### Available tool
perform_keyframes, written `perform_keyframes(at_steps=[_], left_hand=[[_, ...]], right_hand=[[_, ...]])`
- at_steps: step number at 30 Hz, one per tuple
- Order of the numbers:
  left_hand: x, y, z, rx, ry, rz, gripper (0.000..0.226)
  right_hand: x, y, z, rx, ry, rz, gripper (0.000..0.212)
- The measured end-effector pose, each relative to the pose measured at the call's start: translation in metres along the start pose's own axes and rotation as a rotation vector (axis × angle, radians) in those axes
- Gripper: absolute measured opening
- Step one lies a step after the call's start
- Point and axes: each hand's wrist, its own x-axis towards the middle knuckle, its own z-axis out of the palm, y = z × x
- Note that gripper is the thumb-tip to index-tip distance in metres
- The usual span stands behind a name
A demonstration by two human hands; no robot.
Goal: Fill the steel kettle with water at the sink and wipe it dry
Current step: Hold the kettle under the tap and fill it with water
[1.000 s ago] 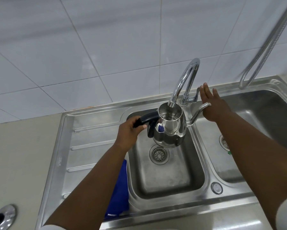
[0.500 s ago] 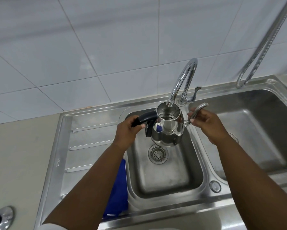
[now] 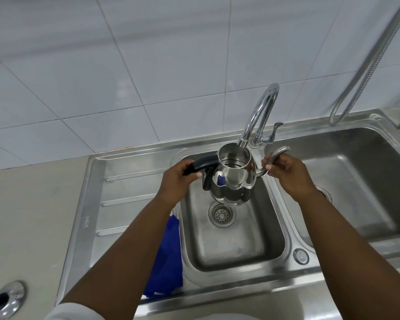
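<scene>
Tiled wall (image 3: 125,65) behind, tabletop (image 3: 28,215) to the left. Double-bowl steel sink (image 3: 236,248), with the drainboard (image 3: 125,204) on its left side.

Steel kettle (image 3: 231,185) is held in the air over the left bowl, above the drain strainer (image 3: 222,214). Its open mouth sits right at the faucet (image 3: 261,112) outlet. Kettle is polished, with a bulbous body and a mirror finish that shows a blue reflection. Black handle (image 3: 203,166) on its left, long curved spout (image 3: 277,153) on its right.

Left hand (image 3: 178,181) grip: fingers wrapped round the black handle. Right hand (image 3: 289,176) grip: thumb and fingertips pinching the spout about mid-length.

Blue cloth (image 3: 169,262) lies on the drainboard at the left bowl's edge, largely covered by the left forearm. Steel lid (image 3: 7,299) with a black knob on the tabletop, bottom-left corner, clipped by the frame edge.

Unclear: can't tell whether water is running, since the outlet sits against the kettle rim. Water level inside is lost in reflections. Flexible metal hose (image 3: 367,65) exits the frame top right. Right bowl's drain is partly hidden behind the right wrist.
</scene>
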Motion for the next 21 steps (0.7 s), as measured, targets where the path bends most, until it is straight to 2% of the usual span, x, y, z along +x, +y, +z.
perform_keyframes(at_steps=[8, 17, 21], left_hand=[[-0.022, -0.004, -0.022, 0.030, -0.029, 0.045, 0.025], [-0.073, -0.010, -0.076, 0.061, 0.023, 0.018, 0.025], [-0.098, -0.017, -0.107, 0.079, 0.043, 0.008, 0.026]], right_hand=[[-0.027, -0.013, 0.013, -0.019, 0.012, -0.015, 0.032], [-0.076, -0.034, 0.057, -0.017, -0.044, -0.062, 0.032], [-0.095, -0.039, 0.086, -0.014, -0.075, -0.061, 0.024]])
